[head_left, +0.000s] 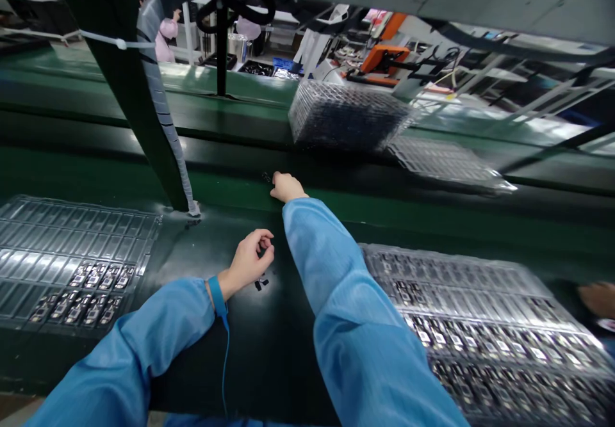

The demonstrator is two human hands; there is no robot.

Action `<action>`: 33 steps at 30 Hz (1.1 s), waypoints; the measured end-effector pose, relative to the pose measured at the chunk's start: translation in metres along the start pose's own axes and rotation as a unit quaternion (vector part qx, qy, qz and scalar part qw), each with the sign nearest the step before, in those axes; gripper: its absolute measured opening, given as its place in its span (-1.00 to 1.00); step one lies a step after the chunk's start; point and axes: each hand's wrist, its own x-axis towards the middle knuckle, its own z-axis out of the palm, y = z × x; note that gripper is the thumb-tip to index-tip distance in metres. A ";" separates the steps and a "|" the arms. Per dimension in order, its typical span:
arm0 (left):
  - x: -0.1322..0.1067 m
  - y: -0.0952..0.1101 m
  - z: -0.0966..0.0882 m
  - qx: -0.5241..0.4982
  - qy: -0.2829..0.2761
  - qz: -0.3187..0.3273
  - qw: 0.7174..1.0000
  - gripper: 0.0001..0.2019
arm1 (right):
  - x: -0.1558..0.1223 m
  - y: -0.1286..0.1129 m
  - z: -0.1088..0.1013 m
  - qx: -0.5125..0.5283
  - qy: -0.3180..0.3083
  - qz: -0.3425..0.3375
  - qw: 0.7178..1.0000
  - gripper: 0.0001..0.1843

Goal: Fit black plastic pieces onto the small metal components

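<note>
At far left, a clear compartmented plastic tray (52, 238) lies flat on the dark green desk (283, 356), with small circuit modules (110, 277) seated in two of its nearer rows, four in the upper and five in the lower. Right of this tray, a slanted dark post (139, 104) bears a plastic-wrapped cable (166, 116) and a white cable tie (120, 43); a small dark piece (193, 223) lies at its foot. Next, the left hand (247, 262) is held above the desk, its grip loosely curled, a gap visible between thumb and fingers. A blue wrist strap (218, 296) with a thin cord circles that wrist. Small black parts (258, 285) lie on the desk just below this hand. Farther forward, a small dark component (266, 176) is located at the fingertips of the outstretched right hand (289, 188); blur prevents telling whether that grip pinches it or merely adjoins it. Beyond, to the right, stands a stack of clear trays (346, 116), with a single clear tray (442, 161) beside it, both blurred. Nearer, right of the blue right sleeve (343, 270), a second compartmented tray (475, 292) carries rows of similar modules (537, 353). At the right edge, a co-worker's hand (598, 299) is partly visible, blurred.
</note>
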 end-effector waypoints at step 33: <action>0.023 -0.011 -0.016 -0.331 0.003 -0.198 0.923 -0.68 | -0.202 -0.023 -0.015 0.154 -0.007 -0.144 0.978 -0.79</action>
